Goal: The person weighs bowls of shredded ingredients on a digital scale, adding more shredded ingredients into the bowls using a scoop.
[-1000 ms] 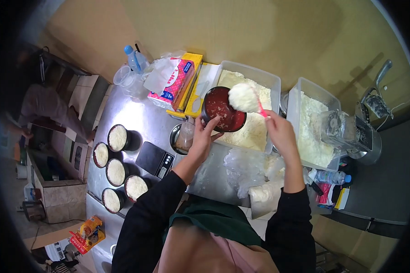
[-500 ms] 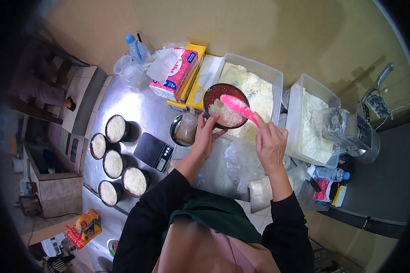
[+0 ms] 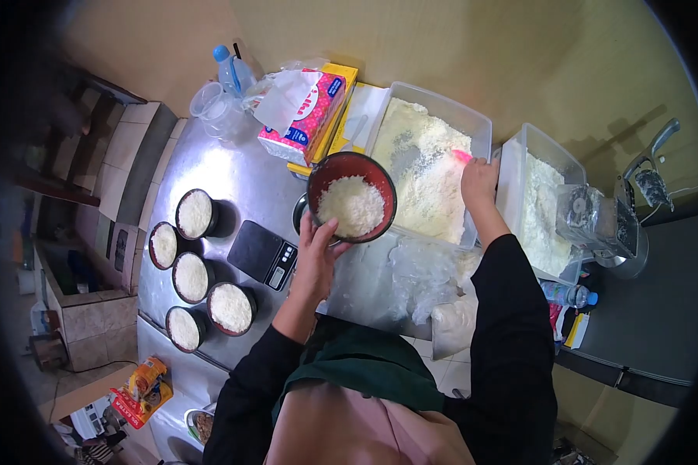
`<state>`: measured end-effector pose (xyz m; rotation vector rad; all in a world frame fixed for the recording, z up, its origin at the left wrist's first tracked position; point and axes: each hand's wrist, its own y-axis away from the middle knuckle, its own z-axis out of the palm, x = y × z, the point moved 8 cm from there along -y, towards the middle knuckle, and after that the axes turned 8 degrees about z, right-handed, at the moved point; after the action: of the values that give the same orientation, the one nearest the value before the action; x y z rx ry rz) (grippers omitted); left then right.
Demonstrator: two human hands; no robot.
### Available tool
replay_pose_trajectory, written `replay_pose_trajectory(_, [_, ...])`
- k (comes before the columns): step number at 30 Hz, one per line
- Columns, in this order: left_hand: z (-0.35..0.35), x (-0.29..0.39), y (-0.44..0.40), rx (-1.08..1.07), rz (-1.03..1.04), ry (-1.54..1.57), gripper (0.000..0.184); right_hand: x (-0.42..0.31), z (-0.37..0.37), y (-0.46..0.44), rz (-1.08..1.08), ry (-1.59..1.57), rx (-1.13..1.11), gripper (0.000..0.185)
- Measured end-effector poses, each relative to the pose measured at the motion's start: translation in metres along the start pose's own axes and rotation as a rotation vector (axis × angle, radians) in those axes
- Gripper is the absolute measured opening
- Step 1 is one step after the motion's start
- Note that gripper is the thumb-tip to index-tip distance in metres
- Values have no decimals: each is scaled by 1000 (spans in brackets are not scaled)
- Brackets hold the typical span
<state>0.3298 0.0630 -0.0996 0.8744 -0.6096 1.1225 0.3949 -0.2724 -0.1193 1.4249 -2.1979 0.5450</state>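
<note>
My left hand (image 3: 316,260) grips a bowl (image 3: 373,172), dark outside and red inside, partly filled with white powder (image 3: 357,203). The bowl is tilted toward me above the metal table. My right hand (image 3: 480,184) is closed on the handle of a pink scoop (image 3: 461,156) at the right side of a clear plastic bin (image 3: 479,128) of pale powder. Most of the scoop is hidden by the hand and powder. Left of the bowl lies a black digital scale (image 3: 257,249) with nothing on its plate.
Several powder-filled bowls (image 3: 191,277) stand on the metal table (image 3: 217,167) at the left. A pink tissue pack (image 3: 306,116) rests on yellow boxes behind. To the right are a second powder bin (image 3: 547,167), a wrapped machine (image 3: 589,213) and a water bottle (image 3: 570,294).
The bowl in my left hand has moved left and toward me. My right hand has carried the pink scoop from over the bowl to the bin on the right.
</note>
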Motion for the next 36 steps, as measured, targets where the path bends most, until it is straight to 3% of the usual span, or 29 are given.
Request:
replay_pose_trajectory(2, [-11,7,11,13,16,42,52,-8,14,4,-72,101,-88,22])
replay_pose_trajectory(4, [-18,15,21,9,21,50,50,-3,8,24,-78,-107,-283,21])
replay_pose_trajectory(10, [-32,29,32,66,40,83,46,-6,-18,67,-237,-291,-390,26])
replay_pose_trajectory(14, [-34,30,31,68,55,74,42,7,-23,67,-228,-135,-342,26])
replay_pose_trajectory(17, [-33,33,32,85,73,65,40,-2,2,80,-261,-243,-500,26])
replay_pose_trajectory(19, [-33,34,33,89,80,58,40,-9,22,85,-235,-397,-664,31])
replay_pose_trajectory(26, [-33,33,28,84,108,6,42,-80,60,75,-344,-943,-699,37])
replay_pose_trajectory(29, [-31,28,25,108,95,-57,45,-111,75,80,-194,-1354,-965,31])
replay_pose_trajectory(30, [-28,29,25,106,98,-66,45,-109,72,79,-195,-1365,-964,31])
replay_pose_trajectory(32, [-22,28,23,105,82,-90,49,-103,72,85,-102,-1474,-1187,26])
replay_pose_trajectory(36, [-10,21,9,113,82,-144,57,-73,75,78,-56,-1599,-1131,25])
